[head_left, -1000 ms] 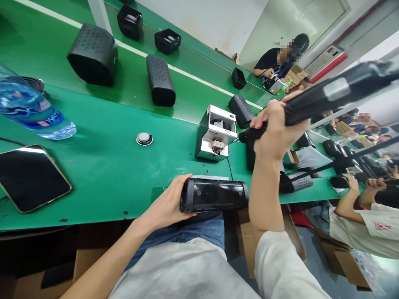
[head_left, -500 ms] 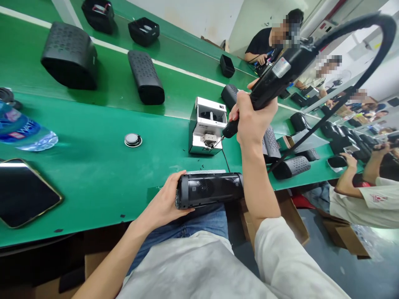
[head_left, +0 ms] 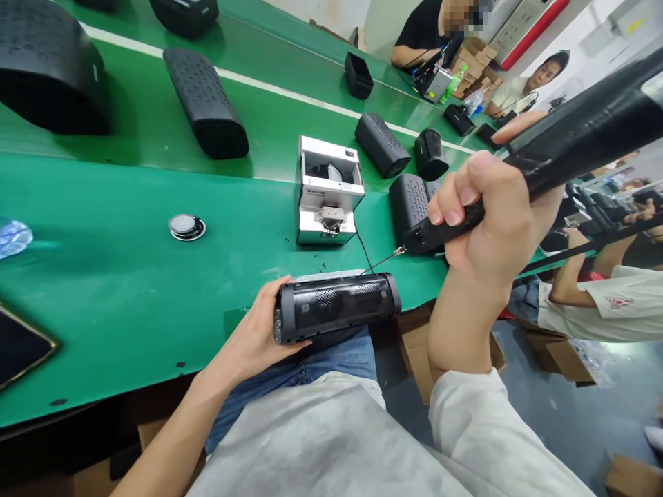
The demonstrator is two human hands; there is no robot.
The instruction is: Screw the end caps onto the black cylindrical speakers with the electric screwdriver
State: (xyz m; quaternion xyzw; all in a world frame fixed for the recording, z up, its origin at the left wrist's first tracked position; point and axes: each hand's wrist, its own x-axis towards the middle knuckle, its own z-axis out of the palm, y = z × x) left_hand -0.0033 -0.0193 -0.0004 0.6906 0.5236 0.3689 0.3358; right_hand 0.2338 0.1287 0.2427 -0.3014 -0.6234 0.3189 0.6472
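My left hand point(head_left: 264, 321) grips the left end of a black speaker body point(head_left: 339, 304) with a perforated front, held at the table's near edge above my lap. My right hand point(head_left: 497, 200) is wrapped round a black electric screwdriver point(head_left: 585, 124), raised on the right and tilted. Its thin bit point(head_left: 380, 263) slants down to the left, its tip close to the speaker's far upper edge; whether they touch I cannot tell. Beyond the speaker stands a white-and-black screw feeder point(head_left: 330, 190), with a few tiny dark screws point(head_left: 322, 265) lying in front of it.
Black textured speaker housings point(head_left: 207, 103) stand across the green table point(head_left: 119, 297). To the left lie a round silver-and-black part point(head_left: 186, 226), a phone point(head_left: 23, 345) and a bottle's end point(head_left: 13, 237). Cardboard boxes point(head_left: 417, 352) sit below on the right. Co-workers sit further along, one in a pale sleeve point(head_left: 621, 293).
My right hand has brought the screwdriver from the screw feeder back toward me and right, its bit now over the speaker's far edge. The left hand still holds the speaker. The view has shifted.
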